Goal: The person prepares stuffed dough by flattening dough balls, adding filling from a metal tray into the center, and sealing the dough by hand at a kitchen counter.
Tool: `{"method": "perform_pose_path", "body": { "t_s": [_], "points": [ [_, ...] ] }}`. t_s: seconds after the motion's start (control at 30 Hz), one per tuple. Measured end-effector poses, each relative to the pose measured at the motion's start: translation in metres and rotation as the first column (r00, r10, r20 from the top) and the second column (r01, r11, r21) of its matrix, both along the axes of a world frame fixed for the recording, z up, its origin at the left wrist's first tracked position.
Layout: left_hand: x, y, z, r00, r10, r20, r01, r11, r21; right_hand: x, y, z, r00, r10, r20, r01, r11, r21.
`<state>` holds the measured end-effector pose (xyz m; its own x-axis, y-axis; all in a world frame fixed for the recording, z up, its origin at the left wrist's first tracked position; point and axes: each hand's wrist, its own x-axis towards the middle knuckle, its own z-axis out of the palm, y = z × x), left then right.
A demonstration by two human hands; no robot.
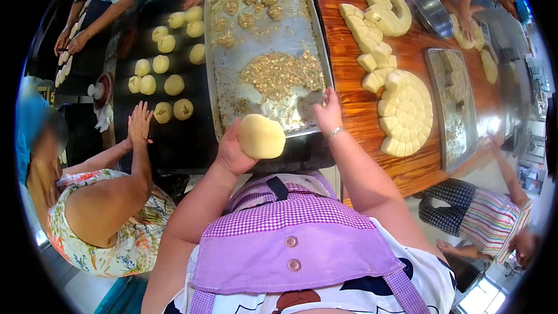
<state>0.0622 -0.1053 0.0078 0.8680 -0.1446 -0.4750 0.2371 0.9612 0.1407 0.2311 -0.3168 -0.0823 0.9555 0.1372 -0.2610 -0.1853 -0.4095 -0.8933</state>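
Observation:
On the palm and fingers of my left hand (232, 150) lies a flattened round of dough (261, 136), pale and smooth. My right hand (329, 111) is at the near right corner of a metal tray (216, 99), its fingers curled together; whatever they may pinch is too small to make out. A loose heap of chunky brown filling (282, 74) is spread in the tray's middle. Several balls of the same filling (246, 20) sit toward its far end.
Several dough balls (174, 85) stand on the dark table left of the tray, with a co-worker's hands (139, 123) beside them. Rightward, the wooden table (349, 157) bears cut dough pieces (405, 113), a steel bowl (431, 10) and another tray (452, 110). Other people work around.

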Motion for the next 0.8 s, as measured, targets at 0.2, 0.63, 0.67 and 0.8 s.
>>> {"method": "perform_pose_path", "body": {
  "t_s": [0.2,0.63,0.67,0.8],
  "points": [
    [-0.020,0.005,-0.008,0.997,-0.005,-0.072,0.001,0.999,-0.055,0.033,0.026,-0.038,0.996,-0.051,0.068,0.054,0.998,-0.036],
    [-0.018,0.024,-0.007,0.990,0.035,-0.135,-0.035,0.999,0.005,0.012,-0.004,-0.028,0.951,0.258,0.171,-0.129,0.832,-0.539],
    [-0.017,0.024,-0.008,0.990,0.031,-0.135,-0.033,0.999,-0.007,0.013,-0.001,-0.033,0.938,0.255,0.235,-0.126,0.882,-0.453],
    [-0.008,0.024,-0.013,0.990,0.031,-0.136,-0.033,0.999,-0.013,0.017,0.008,-0.037,0.961,0.219,0.169,-0.181,0.959,-0.217]
  ]
}}
